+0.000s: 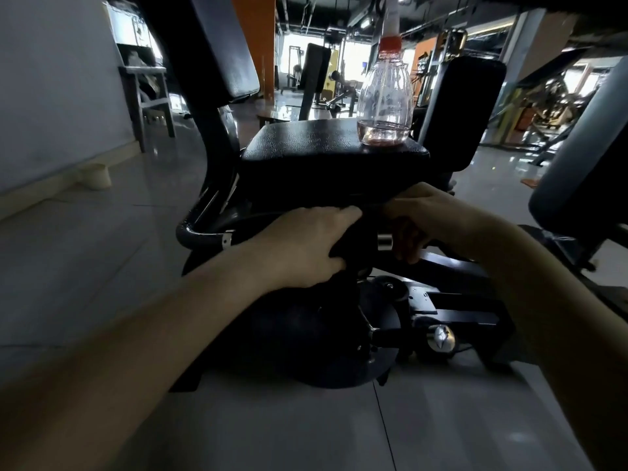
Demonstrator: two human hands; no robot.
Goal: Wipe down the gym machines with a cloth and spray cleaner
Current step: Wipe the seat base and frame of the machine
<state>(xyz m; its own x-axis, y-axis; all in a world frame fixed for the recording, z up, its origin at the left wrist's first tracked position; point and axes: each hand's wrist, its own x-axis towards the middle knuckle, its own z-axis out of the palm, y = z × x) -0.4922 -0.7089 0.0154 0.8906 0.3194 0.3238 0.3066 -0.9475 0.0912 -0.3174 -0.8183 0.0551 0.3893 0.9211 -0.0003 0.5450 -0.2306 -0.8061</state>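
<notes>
A black padded seat (pixel 334 149) of a gym machine fills the centre. On its right rear corner stands a clear spray bottle (pixel 385 96) with an orange collar and a little liquid at the bottom. Just under the seat's front edge, my left hand (pixel 306 248) grips a dark cloth (pixel 355 241) wrapped against the seat post. My right hand (pixel 431 220) curls round the other side of the same cloth, beside a chrome pin (pixel 384 242). The cloth is hard to tell apart from the black frame.
The machine's black base and a chrome knob (pixel 440 338) lie below my hands. Black back pads rise at the left (pixel 226 52) and right (pixel 462 107). A grey roller pad (pixel 584 158) juts in at the right. A wooden chair (pixel 149 96) stands by the left wall.
</notes>
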